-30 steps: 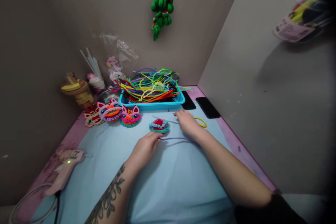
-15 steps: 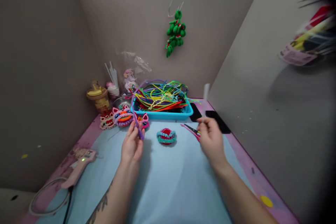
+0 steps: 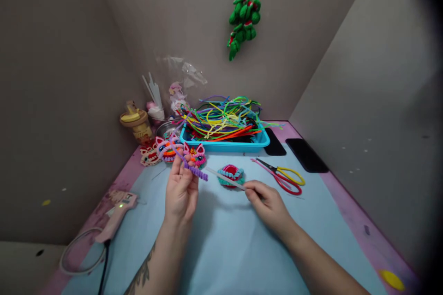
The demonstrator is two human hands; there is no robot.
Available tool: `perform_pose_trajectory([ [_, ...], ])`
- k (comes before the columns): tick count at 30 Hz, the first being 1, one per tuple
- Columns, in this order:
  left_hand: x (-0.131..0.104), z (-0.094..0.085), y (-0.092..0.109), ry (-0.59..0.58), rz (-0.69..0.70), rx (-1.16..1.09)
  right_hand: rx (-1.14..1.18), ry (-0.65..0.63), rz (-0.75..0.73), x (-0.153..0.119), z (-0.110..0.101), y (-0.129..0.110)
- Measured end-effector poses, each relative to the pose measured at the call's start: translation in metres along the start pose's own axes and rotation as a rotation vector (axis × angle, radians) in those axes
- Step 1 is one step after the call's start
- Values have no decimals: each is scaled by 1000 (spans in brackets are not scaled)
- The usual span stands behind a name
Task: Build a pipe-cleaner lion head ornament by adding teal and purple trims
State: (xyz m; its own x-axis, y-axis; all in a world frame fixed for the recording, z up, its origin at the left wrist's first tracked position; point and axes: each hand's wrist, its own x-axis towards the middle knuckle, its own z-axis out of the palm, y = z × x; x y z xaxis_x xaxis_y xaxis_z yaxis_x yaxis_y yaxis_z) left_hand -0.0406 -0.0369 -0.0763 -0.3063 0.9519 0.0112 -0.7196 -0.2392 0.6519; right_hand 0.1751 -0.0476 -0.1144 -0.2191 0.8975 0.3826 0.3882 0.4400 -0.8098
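Note:
Between the fingertips of my left hand (image 3: 182,188) is a purple pipe cleaner (image 3: 195,172), coiled into a tight spiral at its right end. My right hand (image 3: 268,203) is closed around one end of a thin translucent white stick (image 3: 226,179), which looks like a glue stick. Its free end points left toward the coil, with a small gap between them. Behind the stick, on the blue mat, lies a round teal and red pipe-cleaner piece (image 3: 231,170). Scissors (image 3: 282,176) with yellow and red handles lie open beyond my right hand.
A blue tray (image 3: 224,146) heaped with colourful pipe cleaners stands at the back. Several fuzzy animal heads (image 3: 169,149) sit left of it. A pink glue gun (image 3: 119,214) with a cable lies at the left. Two dark flat objects (image 3: 306,155) rest at the right.
My right hand has lowered and moved left, bringing the white stick from upright to nearly level, pointing at the purple coil. The scissors now show fully. The view has shifted.

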Motion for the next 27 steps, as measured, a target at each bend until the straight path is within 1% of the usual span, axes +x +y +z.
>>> perform_pose_trajectory([
  [4, 1, -2, 5, 4, 67, 31, -43, 17, -55, 0, -2, 1],
  [9, 3, -7, 1, 13, 107, 138, -95, 18, -68, 1, -4, 0],
  [13, 3, -8, -2, 16, 139, 169, -110, 11, -73, 1, -5, 1],
  [20, 6, -8, -6, 72, 117, 162, -118, 5, -66, 1, -4, 2],
  [23, 7, -8, -6, 85, 105, 178, -140, -8, -92, 1, -3, 4],
  [27, 5, -6, -7, 98, 115, 261, -199, -8, -146, 1, -3, 5],
])
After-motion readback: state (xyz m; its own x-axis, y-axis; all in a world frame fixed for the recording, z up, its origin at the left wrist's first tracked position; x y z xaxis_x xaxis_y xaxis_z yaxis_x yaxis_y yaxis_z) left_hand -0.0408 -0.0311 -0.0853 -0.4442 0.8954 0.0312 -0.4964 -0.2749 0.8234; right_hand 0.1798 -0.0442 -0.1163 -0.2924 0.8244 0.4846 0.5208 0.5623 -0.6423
